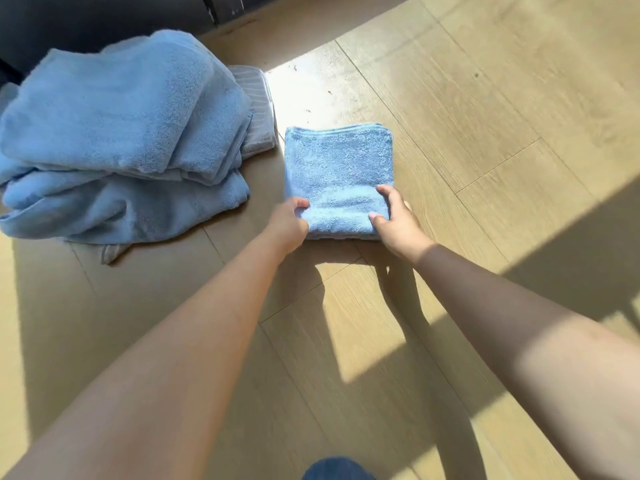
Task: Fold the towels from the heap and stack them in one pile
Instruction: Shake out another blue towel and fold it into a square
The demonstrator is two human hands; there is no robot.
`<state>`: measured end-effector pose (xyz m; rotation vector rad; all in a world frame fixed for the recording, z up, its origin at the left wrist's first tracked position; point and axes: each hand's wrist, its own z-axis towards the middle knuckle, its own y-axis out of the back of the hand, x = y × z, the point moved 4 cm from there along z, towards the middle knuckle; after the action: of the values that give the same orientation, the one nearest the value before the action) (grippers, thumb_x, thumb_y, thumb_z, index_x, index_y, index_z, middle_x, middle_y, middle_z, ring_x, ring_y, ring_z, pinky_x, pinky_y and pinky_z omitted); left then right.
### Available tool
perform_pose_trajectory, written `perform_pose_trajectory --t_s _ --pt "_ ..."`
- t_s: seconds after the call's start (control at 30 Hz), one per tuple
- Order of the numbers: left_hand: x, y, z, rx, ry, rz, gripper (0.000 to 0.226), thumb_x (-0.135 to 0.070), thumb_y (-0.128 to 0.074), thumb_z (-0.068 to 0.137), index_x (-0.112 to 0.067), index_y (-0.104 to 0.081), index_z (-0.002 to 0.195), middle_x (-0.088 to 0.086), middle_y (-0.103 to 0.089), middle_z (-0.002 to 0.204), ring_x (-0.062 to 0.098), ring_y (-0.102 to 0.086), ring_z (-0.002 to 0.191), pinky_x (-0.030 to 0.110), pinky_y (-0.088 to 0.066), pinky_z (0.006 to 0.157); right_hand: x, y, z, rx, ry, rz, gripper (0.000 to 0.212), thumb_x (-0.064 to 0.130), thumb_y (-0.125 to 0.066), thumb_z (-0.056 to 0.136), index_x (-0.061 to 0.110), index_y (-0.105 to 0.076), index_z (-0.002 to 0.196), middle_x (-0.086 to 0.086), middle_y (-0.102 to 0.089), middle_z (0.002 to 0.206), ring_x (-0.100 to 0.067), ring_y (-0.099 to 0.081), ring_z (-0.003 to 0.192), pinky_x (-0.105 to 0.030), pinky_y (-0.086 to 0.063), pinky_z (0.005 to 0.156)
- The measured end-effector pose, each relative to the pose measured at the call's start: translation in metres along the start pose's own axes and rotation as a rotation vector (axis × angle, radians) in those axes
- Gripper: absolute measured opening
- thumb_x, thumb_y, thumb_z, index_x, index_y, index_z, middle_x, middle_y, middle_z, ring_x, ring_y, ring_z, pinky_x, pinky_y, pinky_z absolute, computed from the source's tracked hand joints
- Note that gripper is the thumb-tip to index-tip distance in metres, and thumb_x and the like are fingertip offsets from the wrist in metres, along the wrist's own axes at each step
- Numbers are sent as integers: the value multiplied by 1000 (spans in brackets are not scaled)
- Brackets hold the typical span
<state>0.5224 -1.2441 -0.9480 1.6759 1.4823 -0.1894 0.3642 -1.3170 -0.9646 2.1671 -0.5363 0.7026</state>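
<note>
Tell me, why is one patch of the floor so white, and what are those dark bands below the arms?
Head view: sunlight glares off the floor just beyond the folded towel and washes it out. In the same view, the arms throw hard shadows on the planks below the left hand and right hand. The heap lies in duller light, and the wide lens bends the plank lines.

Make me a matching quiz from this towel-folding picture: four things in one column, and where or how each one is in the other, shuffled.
Things:
1. folded blue towel
2. heap of blue towels
3. grey striped towel
4. right hand

Places or states:
A. peeks out from behind the heap
B. crumpled, at the left
C. grips the folded towel's near right corner
D. neat square on the floor, right of the heap

Pairs: 1-D, 2-B, 3-A, 4-C
</note>
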Motion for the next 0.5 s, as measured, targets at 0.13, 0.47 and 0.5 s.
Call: perform_pose_trajectory --t_s 0.13,0.47,0.5 --pt "9 -1 5 -29 -16 -8 49 11 -38 85 -10 -50 128 13 -49 133 32 -51 117 28 -42 85 2 2 2 -52 21 3 49 13 -52 91 23 -36 136 -15 -41 136 -27 -43 126 -25 -29 103" --pt "3 -3 13 -86 -155 152 52 13 -42 77 -3 -53 126 18 -51 130 28 -46 122 19 -29 96 -1 3 -13 -168 20 21 45 11 -49 92 17 -38 135 -16 -42 130 -28 -45 122 -19 -25 96" --pt "4 -4 13 -69 -157 170 53 12 -42 79 -4 -51 129 18 -49 131 28 -45 123 18 -27 97 -2 3 -12 -152 2 22 45 13 -49 92 18 -37 136 -16 -42 132 -27 -45 122 -20 -26 96"
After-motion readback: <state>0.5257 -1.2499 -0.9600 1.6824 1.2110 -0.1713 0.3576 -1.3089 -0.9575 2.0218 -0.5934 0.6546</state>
